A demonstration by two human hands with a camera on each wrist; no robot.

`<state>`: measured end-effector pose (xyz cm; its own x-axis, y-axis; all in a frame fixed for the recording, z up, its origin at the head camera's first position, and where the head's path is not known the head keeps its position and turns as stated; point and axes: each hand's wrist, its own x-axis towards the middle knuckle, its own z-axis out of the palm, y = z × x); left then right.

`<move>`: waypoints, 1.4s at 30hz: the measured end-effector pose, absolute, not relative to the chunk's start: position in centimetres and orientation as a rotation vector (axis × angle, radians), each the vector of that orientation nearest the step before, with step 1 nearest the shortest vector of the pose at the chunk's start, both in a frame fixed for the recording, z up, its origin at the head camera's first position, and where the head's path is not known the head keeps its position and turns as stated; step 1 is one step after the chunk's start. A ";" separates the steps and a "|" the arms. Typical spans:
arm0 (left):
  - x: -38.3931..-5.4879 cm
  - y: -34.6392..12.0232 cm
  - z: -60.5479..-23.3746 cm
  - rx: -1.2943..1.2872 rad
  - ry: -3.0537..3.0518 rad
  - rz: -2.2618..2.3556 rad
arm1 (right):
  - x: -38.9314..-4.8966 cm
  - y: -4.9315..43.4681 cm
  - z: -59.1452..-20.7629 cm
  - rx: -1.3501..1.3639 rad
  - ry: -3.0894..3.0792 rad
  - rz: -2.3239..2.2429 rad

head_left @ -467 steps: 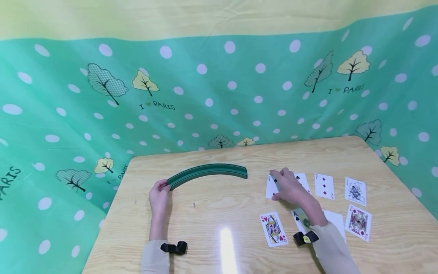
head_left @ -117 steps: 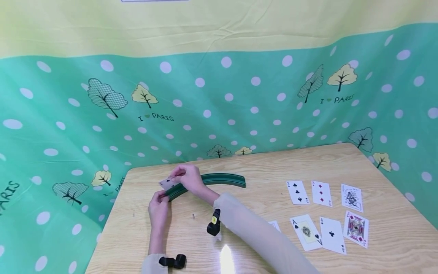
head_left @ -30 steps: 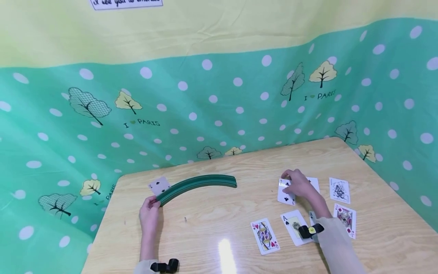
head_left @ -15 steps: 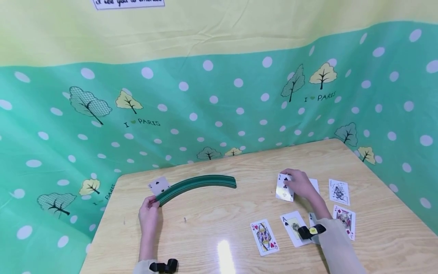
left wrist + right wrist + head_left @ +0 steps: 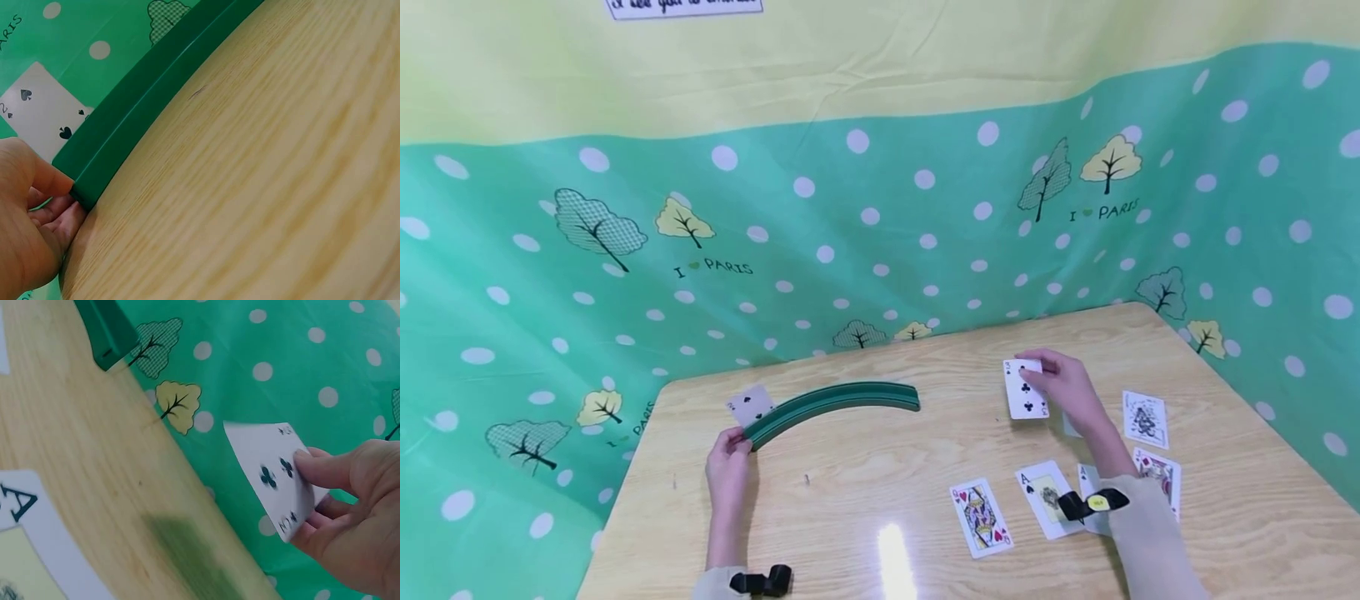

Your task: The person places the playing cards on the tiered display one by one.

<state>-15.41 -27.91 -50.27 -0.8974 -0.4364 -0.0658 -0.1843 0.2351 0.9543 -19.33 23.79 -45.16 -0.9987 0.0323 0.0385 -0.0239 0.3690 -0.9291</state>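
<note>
The left hand (image 5: pixel 727 462) pinches the left end of the green curved rack (image 5: pixel 831 400), thumb on the near side; the fingertips beyond are partly covered by the rack itself. Just behind that same end stands the two of spades (image 5: pixel 748 406), leaning back, its lower edge hidden by the rack's wall.

Well to the right of the rack, the right hand (image 5: pixel 1067 390) grips the three of clubs (image 5: pixel 1024 396) between thumb and fingers, clear of the table (image 5: pixel 850 483). The hand covers one side of this card, the fingers behind it show only in part, and one corner blurs in the right wrist view.

The other cards also lie to the right of the rack. Nearer the person than the rack are the queen of hearts (image 5: pixel 981 518), the ace of spades (image 5: pixel 1047 497), overlapped at a corner by the wrist camera (image 5: pixel 1093 502), a second ace (image 5: pixel 1083 477) whose suit is hard to make out, and a jack (image 5: pixel 1157 475) partly covered by the sleeve (image 5: pixel 1153 533). Farther right of the rack, a card with a dark figure (image 5: pixel 1145 419) shows whole; between it and the rack, only a sliver of another card (image 5: pixel 1071 427) shows beside the right hand, its face unreadable. Above and behind the rack, a lettered sign (image 5: pixel 685 7) is cut off by the top edge.
</note>
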 end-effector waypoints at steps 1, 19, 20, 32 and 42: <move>-15.4 -27.8 -50.3 0.587 -2.287 -1.729 | -19.3 23.8 -45.0 -0.026 -2.536 1.763; -15.7 -27.2 -50.5 0.580 -2.276 -1.712 | -19.1 23.7 -42.7 -0.296 -2.328 1.836; -15.7 -27.2 -50.5 0.583 -2.278 -1.716 | -19.1 23.7 -42.6 -0.305 -2.332 1.824; -15.7 -27.5 -50.5 0.585 -2.312 -1.708 | -19.0 22.0 -41.3 -0.251 -2.228 1.895; -15.5 -27.7 -50.5 0.591 -2.298 -1.695 | -19.5 20.9 -39.9 -0.193 -2.070 2.034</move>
<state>-15.53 -27.69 -50.50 -0.8935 -0.4456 -0.0561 -0.1852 0.2517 0.9499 -19.53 20.86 -39.86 -0.9642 0.2550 0.0729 -0.0684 0.0266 -0.9973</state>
